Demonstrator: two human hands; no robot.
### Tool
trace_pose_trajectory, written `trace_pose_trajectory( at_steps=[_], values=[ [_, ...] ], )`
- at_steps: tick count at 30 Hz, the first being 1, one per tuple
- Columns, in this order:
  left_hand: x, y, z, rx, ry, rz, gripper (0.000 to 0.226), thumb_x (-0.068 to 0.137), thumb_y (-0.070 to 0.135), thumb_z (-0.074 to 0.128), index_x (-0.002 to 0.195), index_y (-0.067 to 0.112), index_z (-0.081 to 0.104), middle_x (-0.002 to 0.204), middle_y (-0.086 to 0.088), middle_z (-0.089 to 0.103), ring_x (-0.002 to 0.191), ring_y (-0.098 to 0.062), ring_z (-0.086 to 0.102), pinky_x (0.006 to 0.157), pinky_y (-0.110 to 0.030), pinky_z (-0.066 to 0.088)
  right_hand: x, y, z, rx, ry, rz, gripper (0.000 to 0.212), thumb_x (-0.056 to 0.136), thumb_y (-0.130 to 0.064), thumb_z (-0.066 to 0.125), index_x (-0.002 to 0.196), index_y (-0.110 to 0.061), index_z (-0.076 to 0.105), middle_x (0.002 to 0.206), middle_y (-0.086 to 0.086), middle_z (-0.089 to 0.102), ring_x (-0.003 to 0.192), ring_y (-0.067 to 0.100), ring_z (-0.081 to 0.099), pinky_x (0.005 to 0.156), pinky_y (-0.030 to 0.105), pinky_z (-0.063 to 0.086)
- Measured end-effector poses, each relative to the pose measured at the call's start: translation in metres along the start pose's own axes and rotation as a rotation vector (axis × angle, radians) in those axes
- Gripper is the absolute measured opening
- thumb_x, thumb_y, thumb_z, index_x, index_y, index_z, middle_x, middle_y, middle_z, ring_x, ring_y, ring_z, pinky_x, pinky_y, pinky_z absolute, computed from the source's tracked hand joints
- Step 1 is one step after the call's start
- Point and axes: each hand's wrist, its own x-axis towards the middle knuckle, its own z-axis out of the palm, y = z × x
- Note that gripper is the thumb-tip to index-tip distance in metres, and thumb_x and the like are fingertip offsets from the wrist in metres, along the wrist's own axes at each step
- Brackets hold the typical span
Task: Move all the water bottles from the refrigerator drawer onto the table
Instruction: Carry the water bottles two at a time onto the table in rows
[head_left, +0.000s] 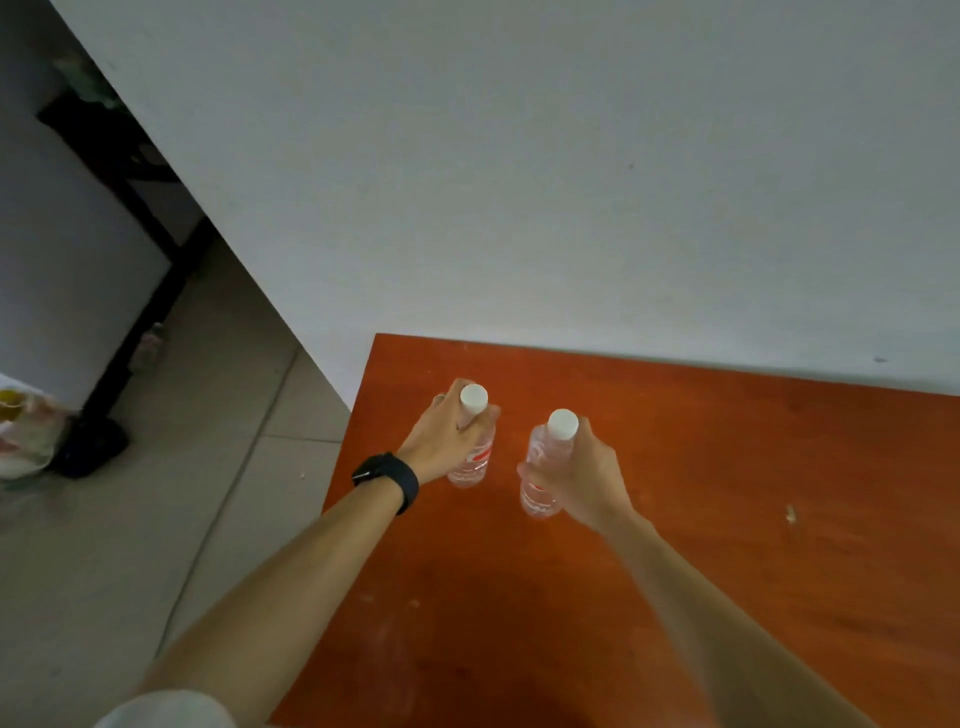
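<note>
Two clear water bottles with white caps and red labels stand upright on the reddish-brown table (701, 493), near its far left corner. My left hand (447, 436) grips the left bottle (475, 462) around its neck and shoulder. A black watch is on that wrist. My right hand (587, 467) grips the right bottle (540, 483) around its upper body. The bottles stand about a hand's width apart. The refrigerator drawer is out of view.
A white wall (519, 182) rises right behind the table's far edge. Tiled floor (156, 519) lies to the left, with a dark furniture leg (130, 353) and a plastic bag (21, 436) at the left edge.
</note>
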Motion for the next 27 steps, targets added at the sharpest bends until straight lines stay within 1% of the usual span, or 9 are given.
trace_pose_trajectory(
  at_steps=[4, 8, 12, 16, 19, 21, 23, 25, 27],
  values=[
    [0.052, 0.001, -0.034, 0.102, -0.046, 0.047, 0.044, 0.088, 0.071, 0.051, 0.121, 0.042, 0.048, 0.116, 0.002, 0.064, 0.105, -0.017, 0.063, 0.091, -0.043, 0.055, 0.054, -0.028, 0.004, -0.053, 0.103, 0.007, 0.070, 0.069, -0.050, 0.083, 0.125, -0.026, 0.049, 0.110, -0.008, 0.062, 0.099, 0.014, 0.062, 0.085, 0.035, 0.056],
    [0.095, 0.009, -0.058, 0.129, -0.047, 0.050, 0.039, 0.097, 0.052, 0.057, 0.128, 0.030, 0.050, 0.114, 0.002, 0.066, 0.104, -0.018, 0.063, 0.086, -0.033, 0.051, 0.105, -0.050, 0.007, -0.044, 0.147, 0.027, 0.075, 0.072, -0.046, 0.082, 0.134, -0.023, 0.047, 0.129, 0.003, 0.054, 0.101, 0.012, 0.047, 0.082, 0.029, 0.047],
    [0.132, 0.011, -0.076, 0.133, -0.083, 0.047, 0.042, 0.098, 0.050, 0.055, 0.132, 0.028, 0.048, 0.123, -0.002, 0.064, 0.107, -0.019, 0.059, 0.088, -0.032, 0.048, 0.146, -0.069, 0.008, 0.025, 0.146, 0.018, 0.087, 0.075, -0.044, 0.081, 0.145, -0.019, 0.037, 0.140, 0.006, 0.045, 0.115, 0.023, 0.054, 0.087, 0.031, 0.049],
    [0.154, 0.006, -0.084, 0.069, -0.066, 0.029, 0.042, 0.098, 0.050, 0.055, 0.134, 0.029, 0.048, 0.129, 0.001, 0.061, 0.111, -0.016, 0.053, 0.089, -0.032, 0.043, 0.171, -0.079, 0.013, 0.052, 0.141, -0.048, 0.079, 0.076, -0.038, 0.081, 0.140, -0.020, 0.040, 0.135, 0.003, 0.044, 0.105, 0.018, 0.054, 0.081, 0.029, 0.045],
    [0.164, -0.002, -0.090, 0.025, -0.045, 0.007, 0.043, 0.096, 0.056, 0.055, 0.132, 0.033, 0.049, 0.131, 0.006, 0.060, 0.118, -0.017, 0.055, 0.091, -0.033, 0.045, 0.180, -0.078, 0.017, 0.002, 0.101, -0.100, 0.079, 0.075, -0.037, 0.082, 0.139, -0.020, 0.038, 0.130, 0.001, 0.043, 0.100, 0.016, 0.053, 0.077, 0.028, 0.044],
    [0.165, -0.007, -0.094, -0.017, -0.059, -0.019, 0.046, 0.092, 0.058, 0.059, 0.132, 0.038, 0.050, 0.132, 0.009, 0.059, 0.122, -0.018, 0.055, 0.096, -0.035, 0.047, 0.184, -0.073, 0.019, 0.013, 0.097, -0.111, 0.087, 0.071, -0.040, 0.085, 0.140, -0.022, 0.036, 0.131, 0.000, 0.044, 0.107, 0.017, 0.054, 0.082, 0.030, 0.047],
    [0.162, -0.010, -0.094, -0.061, -0.082, -0.047, 0.055, 0.089, 0.058, 0.065, 0.136, 0.039, 0.046, 0.135, 0.010, 0.056, 0.123, -0.016, 0.054, 0.097, -0.033, 0.045, 0.185, -0.064, 0.020, 0.096, 0.078, -0.085, 0.100, 0.067, -0.042, 0.089, 0.145, -0.023, 0.031, 0.137, 0.000, 0.043, 0.119, 0.018, 0.051, 0.095, 0.036, 0.050],
    [0.157, -0.014, -0.090, -0.090, -0.094, -0.070, 0.072, 0.084, 0.056, 0.072, 0.144, 0.038, 0.038, 0.139, 0.008, 0.052, 0.123, -0.016, 0.053, 0.098, -0.031, 0.043, 0.185, -0.050, 0.023, 0.115, 0.030, -0.054, 0.107, 0.064, -0.042, 0.091, 0.149, -0.024, 0.028, 0.143, 0.001, 0.043, 0.127, 0.020, 0.049, 0.106, 0.042, 0.047],
    [0.151, -0.021, -0.082, -0.155, -0.077, -0.092, 0.093, 0.077, 0.055, 0.079, 0.151, 0.041, 0.026, 0.141, 0.009, 0.048, 0.125, -0.015, 0.051, 0.105, -0.034, 0.041, 0.184, -0.034, 0.030, 0.093, -0.039, -0.019, 0.108, 0.065, -0.045, 0.091, 0.150, -0.025, 0.028, 0.146, 0.000, 0.046, 0.132, 0.021, 0.050, 0.110, 0.045, 0.044]
  ],
)
